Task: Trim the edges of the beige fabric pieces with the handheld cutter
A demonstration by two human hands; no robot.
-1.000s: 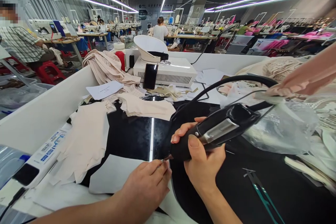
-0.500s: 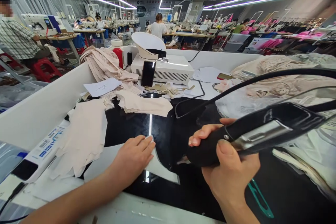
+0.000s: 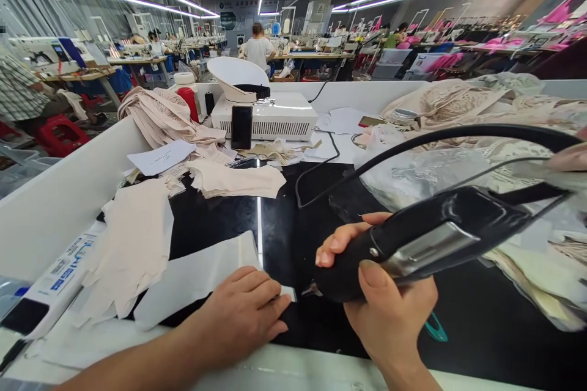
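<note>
My left hand (image 3: 247, 308) lies palm down on the right end of a pale flat cut piece (image 3: 197, 275), its fingers stretched over it. A narrow tip of the piece shows past the fingertips. My right hand (image 3: 389, 305) is wrapped round a black handheld tool (image 3: 426, 232) with a metal lever and a thick black cable. The tool's small metal tip (image 3: 312, 289) points left, just beyond that end of the piece; whether they touch I cannot tell. Partly hidden by my right wrist, a teal looped object (image 3: 435, 328) lies on the glossy black tabletop (image 3: 293, 226).
Beige cut pieces (image 3: 132, 244) are stacked at left, with another stack (image 3: 238, 179) farther back. A phone (image 3: 241, 127) leans on a white vented box (image 3: 293, 119). Plastic bags (image 3: 408, 177) and beige lace fabric (image 3: 440, 98) crowd the right. The cable arches across that side.
My left hand has slid right and nearer along the pale piece, uncovering its upper corner. The whole view has shifted left. My right hand still grips the tool.
</note>
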